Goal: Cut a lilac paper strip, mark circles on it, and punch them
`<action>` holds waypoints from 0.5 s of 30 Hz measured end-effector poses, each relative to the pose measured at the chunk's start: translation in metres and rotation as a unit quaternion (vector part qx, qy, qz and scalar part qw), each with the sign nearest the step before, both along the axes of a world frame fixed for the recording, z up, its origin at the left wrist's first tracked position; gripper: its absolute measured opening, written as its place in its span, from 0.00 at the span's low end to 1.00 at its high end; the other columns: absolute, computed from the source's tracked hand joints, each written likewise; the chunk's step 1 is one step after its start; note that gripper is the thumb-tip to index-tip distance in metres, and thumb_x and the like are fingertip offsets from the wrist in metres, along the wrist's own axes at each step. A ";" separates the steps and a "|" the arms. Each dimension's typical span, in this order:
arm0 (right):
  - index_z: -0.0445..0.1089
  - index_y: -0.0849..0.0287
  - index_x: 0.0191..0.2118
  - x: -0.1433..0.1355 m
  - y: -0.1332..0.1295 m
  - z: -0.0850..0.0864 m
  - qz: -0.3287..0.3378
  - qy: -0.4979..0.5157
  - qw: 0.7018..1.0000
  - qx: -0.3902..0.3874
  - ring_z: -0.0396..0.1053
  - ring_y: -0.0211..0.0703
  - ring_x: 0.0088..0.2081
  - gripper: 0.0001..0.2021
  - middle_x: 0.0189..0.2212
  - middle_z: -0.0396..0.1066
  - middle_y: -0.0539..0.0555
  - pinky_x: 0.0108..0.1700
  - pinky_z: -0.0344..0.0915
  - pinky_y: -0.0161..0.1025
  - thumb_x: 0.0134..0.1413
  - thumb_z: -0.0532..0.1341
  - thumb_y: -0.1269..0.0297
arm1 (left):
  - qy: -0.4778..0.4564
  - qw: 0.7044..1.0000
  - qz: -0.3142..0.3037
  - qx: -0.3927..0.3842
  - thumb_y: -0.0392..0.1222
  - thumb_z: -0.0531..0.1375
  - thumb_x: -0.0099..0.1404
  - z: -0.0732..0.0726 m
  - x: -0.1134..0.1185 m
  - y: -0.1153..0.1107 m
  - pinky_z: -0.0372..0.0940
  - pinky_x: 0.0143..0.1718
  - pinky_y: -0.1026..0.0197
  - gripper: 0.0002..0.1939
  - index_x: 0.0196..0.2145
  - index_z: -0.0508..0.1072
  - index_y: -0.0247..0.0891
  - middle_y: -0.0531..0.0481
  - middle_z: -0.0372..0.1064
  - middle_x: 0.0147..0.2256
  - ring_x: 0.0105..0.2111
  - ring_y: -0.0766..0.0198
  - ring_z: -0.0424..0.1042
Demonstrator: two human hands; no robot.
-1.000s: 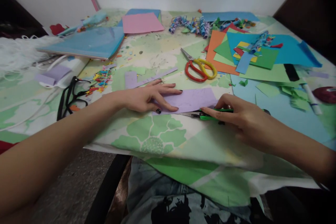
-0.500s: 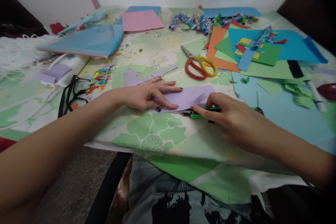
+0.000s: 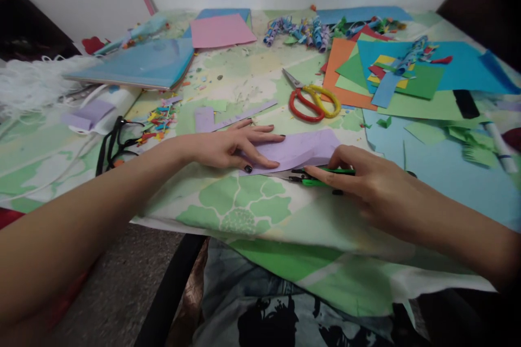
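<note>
A folded sheet of purple paper [image 3: 301, 147] lies near the front edge of the table, its right part lifted a little. My left hand [image 3: 232, 146] presses on its left part, palm down with the fingers spread. In my right hand [image 3: 358, 176] is a green and black utility knife [image 3: 315, 178], its blade pointing left along the paper's near edge. Part of the blade seems to lie under the upper layer. Beyond my left hand are a purple paper offcut [image 3: 203, 119] and a thin purple strip [image 3: 248, 114].
Red and yellow scissors [image 3: 311, 100] lie beyond the paper. Coloured sheets [image 3: 427, 81] and light blue paper [image 3: 448, 173] spread to the right. On the left are black-framed glasses [image 3: 114, 146], paper scraps [image 3: 160, 119] and a blue folder [image 3: 138, 62]. Curled paper pieces [image 3: 301, 32] sit at the back.
My right hand and the knife have moved slightly right, with more of the blade showing. The paper's right part is raised more. My left hand stays on the paper.
</note>
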State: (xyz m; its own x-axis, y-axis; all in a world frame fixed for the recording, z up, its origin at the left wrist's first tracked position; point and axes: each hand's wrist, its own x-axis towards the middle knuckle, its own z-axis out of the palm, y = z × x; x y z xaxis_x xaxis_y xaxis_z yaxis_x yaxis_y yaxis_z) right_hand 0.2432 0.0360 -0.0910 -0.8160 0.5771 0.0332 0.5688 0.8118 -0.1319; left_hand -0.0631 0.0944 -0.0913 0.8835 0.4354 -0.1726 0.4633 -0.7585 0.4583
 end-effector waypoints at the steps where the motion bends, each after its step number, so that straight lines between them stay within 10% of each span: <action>1: 0.57 0.51 0.61 0.002 0.000 -0.001 0.002 0.002 1.000 0.000 0.60 0.45 0.36 0.34 0.37 0.61 0.58 0.34 0.60 0.39 0.47 0.48 0.80 | -0.001 1.000 0.001 -0.001 0.39 0.53 0.65 0.000 0.000 0.000 0.28 0.63 0.44 0.20 0.53 0.66 0.60 0.62 0.39 0.66 0.66 0.56 0.35; 15: 0.60 0.59 0.60 -0.020 -0.005 0.008 0.018 -0.027 0.999 0.028 0.57 0.44 0.33 0.31 0.34 0.61 0.59 0.32 0.56 0.38 0.48 0.48 0.79 | -0.017 1.000 0.004 -0.020 0.41 0.52 0.67 -0.002 0.000 0.001 0.26 0.63 0.46 0.19 0.53 0.66 0.60 0.64 0.39 0.66 0.66 0.56 0.35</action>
